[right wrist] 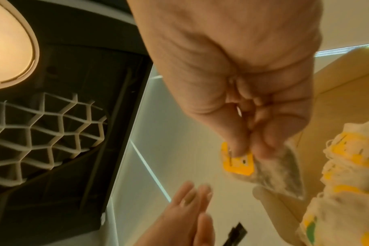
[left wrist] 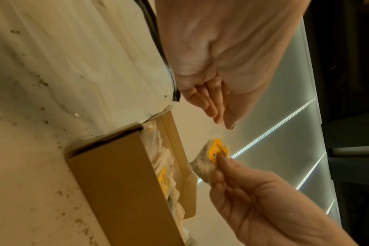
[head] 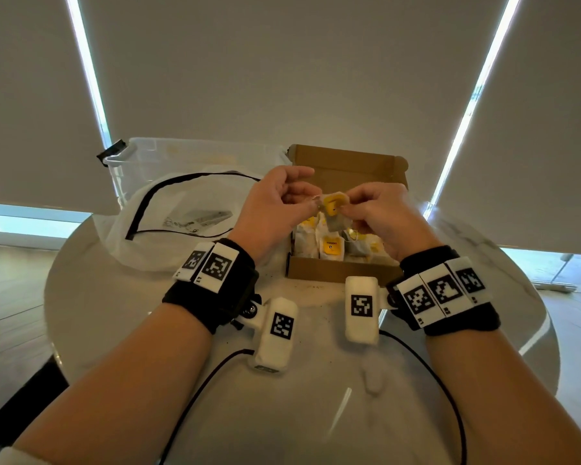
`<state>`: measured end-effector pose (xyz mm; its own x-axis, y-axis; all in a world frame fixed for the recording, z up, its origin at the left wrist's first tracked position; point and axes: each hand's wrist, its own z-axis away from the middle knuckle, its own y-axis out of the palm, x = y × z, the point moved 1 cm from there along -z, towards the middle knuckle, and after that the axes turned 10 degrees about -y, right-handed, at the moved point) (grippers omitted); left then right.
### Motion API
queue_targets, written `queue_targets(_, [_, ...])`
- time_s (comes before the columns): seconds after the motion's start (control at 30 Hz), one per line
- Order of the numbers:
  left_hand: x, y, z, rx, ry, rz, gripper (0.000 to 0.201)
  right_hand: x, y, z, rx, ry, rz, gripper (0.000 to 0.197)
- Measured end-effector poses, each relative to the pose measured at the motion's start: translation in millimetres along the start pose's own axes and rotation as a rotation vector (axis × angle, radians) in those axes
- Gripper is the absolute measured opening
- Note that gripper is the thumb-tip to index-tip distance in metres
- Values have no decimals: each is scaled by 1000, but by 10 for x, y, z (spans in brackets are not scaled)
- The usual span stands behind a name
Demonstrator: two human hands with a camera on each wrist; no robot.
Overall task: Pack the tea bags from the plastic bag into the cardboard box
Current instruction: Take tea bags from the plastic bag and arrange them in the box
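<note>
- Pale roller blinds (head: 282, 78) with bright slits of daylight between them close off the background behind a round white desk (head: 215, 397).
- Cardboard box (head: 342, 268): stands open on the far right part of the desk, lid flap raised behind it; several tea bags with yellow tags (head: 331, 248) already lie inside, packed side by side.
- Plastic bag (head: 168, 223): translucent white with a black edge strip, lying flat on the desk to the left of the box, just beside it; something pale shows through it, too faint to identify.
- Clear storage tub (head: 182, 159): behind the plastic bag, with a black clip on its left rim.
- Held tea bag (head: 332, 206): raised in the air above the open box, its yellow tag uppermost.
- Right hand (head: 379, 216): its grip is closed on the held tea bag, thumb and fingertips pinching the tag and the top of the sachet, as the right wrist view shows (right wrist: 236, 159).
- Left hand (head: 275, 203): close beside the tea bag on its left; the left wrist view shows fingers (left wrist: 209, 103) nearly straight and drawn together at the tips, apparently on a thin thread running to the bag, though whether the grip actually pinches it cannot be told.
- Both wrists carry black bands with coded marker tiles (head: 215, 266) and white camera housings (head: 361, 308); black cables (head: 202, 387) trail toward the viewer.
</note>
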<state>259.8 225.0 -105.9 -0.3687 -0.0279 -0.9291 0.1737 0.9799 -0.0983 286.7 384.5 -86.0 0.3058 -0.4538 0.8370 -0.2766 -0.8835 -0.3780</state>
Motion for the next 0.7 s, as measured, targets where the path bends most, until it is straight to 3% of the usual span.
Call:
queue_targets(0.13, [-2, -22, -29, -93, 19, 6, 31, -51, -145, -47, -89, 273, -49, 3])
queue_targets(0.3, [-37, -79, -49, -192, 44, 52, 30, -215, -240, -49, 109, 513, 53, 5])
queue_targets(0.57, [-274, -461, -12, -341, 167, 127, 31, -352, -125, -108, 166, 485, 257, 9])
queue_targets(0.63, [-324, -679, 39, -384, 185, 65, 32, -370, -122, -98, 166, 448, 288, 15])
queue_targets(0.7, [-345, -961, 93, -397, 163, -142, 31, -374, -114, -85, 178, 413, 307, 16])
